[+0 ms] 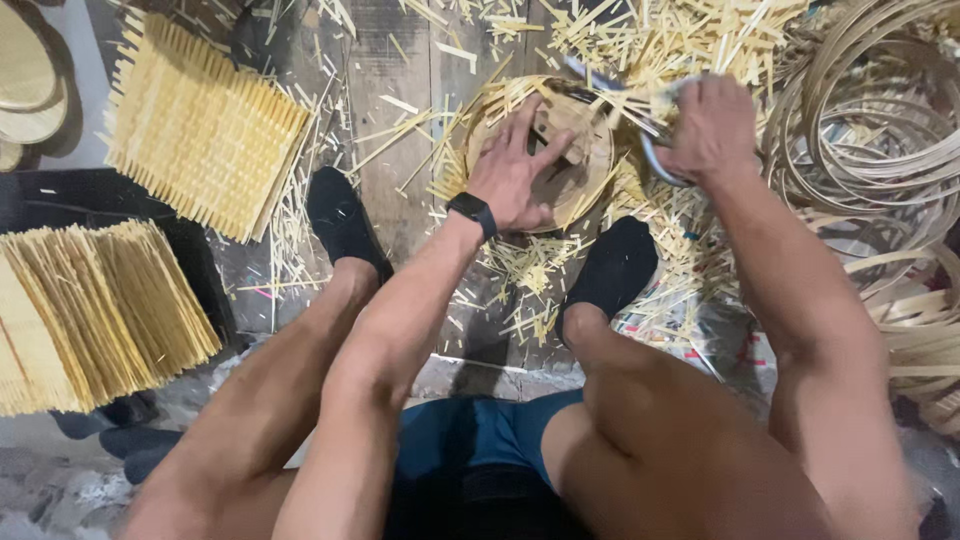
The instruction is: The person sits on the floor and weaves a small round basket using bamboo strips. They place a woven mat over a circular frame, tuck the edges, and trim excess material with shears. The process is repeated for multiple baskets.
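On the dark wooden plank floor [400,150], between the person's two black-socked feet [345,222] and slightly beyond them, lies a round shallow tray of woven pale bamboo [590,165] with a hoop rim. The left hand [515,170], a black watch [472,212] on its wrist, lies flat on the tray's inner face with the fingers spread wide, pressing it down. The right hand [710,130] is at the tray's right rim, closed in a fist around the handles of a pair of metal shears [655,160]; the blades are largely hidden among the cuttings, so whether they touch the rim cannot be told. Short yellow bamboo offcuts [530,270] litter the planks all round the tray, thickest above it and to its right. To the right, close beside the right forearm, stands a stack of coiled bamboo hoops [860,130], leaving little room on that side. To the left, well apart from the tray, lie two square woven bamboo mats with fringed edges, one upper [200,125] and one lower [95,315]; the strip of planks between them and the left foot is the most open ground. Finished round trays [25,90] show at the upper left edge.
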